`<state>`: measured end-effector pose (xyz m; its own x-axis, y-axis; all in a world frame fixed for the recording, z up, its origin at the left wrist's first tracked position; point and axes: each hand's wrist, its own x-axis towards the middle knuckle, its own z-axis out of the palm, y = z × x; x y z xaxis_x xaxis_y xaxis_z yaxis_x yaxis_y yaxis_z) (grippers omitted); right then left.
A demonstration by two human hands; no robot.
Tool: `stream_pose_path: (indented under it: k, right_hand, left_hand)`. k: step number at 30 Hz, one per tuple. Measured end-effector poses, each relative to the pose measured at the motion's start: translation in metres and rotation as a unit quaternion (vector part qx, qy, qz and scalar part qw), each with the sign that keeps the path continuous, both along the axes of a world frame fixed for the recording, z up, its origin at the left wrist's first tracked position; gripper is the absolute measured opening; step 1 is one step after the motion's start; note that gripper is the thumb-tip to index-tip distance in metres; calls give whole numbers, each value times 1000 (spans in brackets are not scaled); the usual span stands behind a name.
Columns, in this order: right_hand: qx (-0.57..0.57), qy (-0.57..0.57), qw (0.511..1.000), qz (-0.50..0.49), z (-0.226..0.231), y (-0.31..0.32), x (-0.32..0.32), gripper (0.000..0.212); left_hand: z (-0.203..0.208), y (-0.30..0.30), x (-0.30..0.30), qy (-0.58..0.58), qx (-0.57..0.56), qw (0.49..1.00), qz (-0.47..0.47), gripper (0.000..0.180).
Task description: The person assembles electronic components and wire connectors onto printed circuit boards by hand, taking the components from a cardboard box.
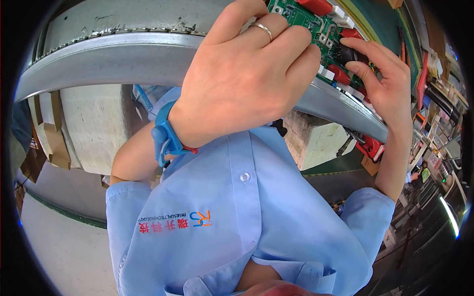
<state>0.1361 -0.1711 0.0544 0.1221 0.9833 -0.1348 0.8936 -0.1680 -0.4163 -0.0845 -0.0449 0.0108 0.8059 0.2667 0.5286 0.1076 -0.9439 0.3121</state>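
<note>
A green circuit board (pixel 297 18) lies at the upper right, partly hidden behind my left hand (pixel 247 74). That hand wears a ring and a blue wrist strap (pixel 167 135). Its fingers are curled down over the left part of the board, and what they hold, if anything, is out of sight. At the board's right side my right hand (pixel 385 74) pinches a black rounded component (pixel 348 55) between thumb and forefinger. Red components (pixel 339 74) and white block-shaped parts (pixel 344 18) stand on the board around it.
A curved metal rail (pixel 108 59) runs along the near side of the work, with a grey line surface (pixel 123 19) beyond. White blocks (pixel 94 128) sit below the rail, left and right. At the far right are racks, cables and a person in the distance.
</note>
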Motion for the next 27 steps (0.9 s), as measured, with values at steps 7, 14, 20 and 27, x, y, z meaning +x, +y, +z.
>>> stream_pose_path:
  k: [7,14,20,27]
  right_hand:
    - [0,-24,995,97,4,5,12,33]
    - [-10,-62,984,166,6,10,16,33]
    - [81,-40,985,149,-8,-6,22,40]
    - [102,-89,989,62,-9,-15,0,38]
  left_hand:
    - [7,1,-1,50,17,999,-5,23]
    - [-13,-6,8,-15,39,999,9,22]
    - [-19,-6,21,-33,40,998,26,23]
    - [-21,-12,21,-62,25,997,25,23]
